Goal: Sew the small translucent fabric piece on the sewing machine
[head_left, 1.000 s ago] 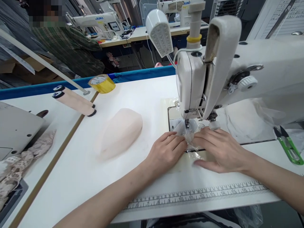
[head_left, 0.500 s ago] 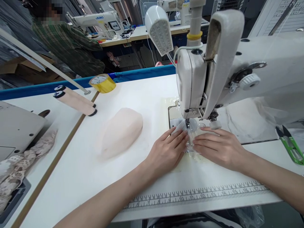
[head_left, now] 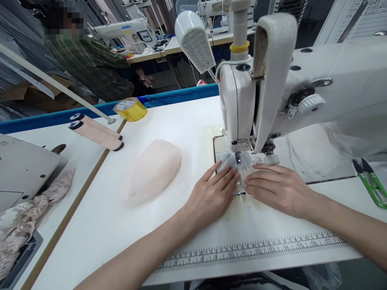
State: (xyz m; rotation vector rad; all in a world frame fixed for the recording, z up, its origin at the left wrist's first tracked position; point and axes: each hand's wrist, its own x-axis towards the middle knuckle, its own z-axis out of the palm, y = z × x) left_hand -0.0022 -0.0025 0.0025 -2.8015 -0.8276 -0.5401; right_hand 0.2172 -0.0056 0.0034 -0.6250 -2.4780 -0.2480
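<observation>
A small piece of sheer white fabric (head_left: 227,160) lies under the presser foot (head_left: 238,158) of a white sewing machine (head_left: 238,104). My left hand (head_left: 213,189) rests on this fabric just left of the foot, fingers stretched out and lying flat. To the right of the foot, my right hand (head_left: 279,189) lies low on the machine bed with its fingers extended toward the needle area. Its fingertips touch the edge of the fabric or the clear film there; which one I cannot tell. A pale beige moulded cup (head_left: 157,171) lies on the table left of my hands.
Green-handled thread snips (head_left: 373,185) lie at the right. More pale sheer fabric (head_left: 314,149) is under the machine arm. Yellow tape (head_left: 130,109) and two beige thread spools (head_left: 96,132) are at the back left. A printed ruler (head_left: 250,251) runs along the front edge. A person (head_left: 90,64) sits beyond.
The view has shifted slightly, so the machine appears a little further left. Both hands stay beside the presser foot in nearly the same pose.
</observation>
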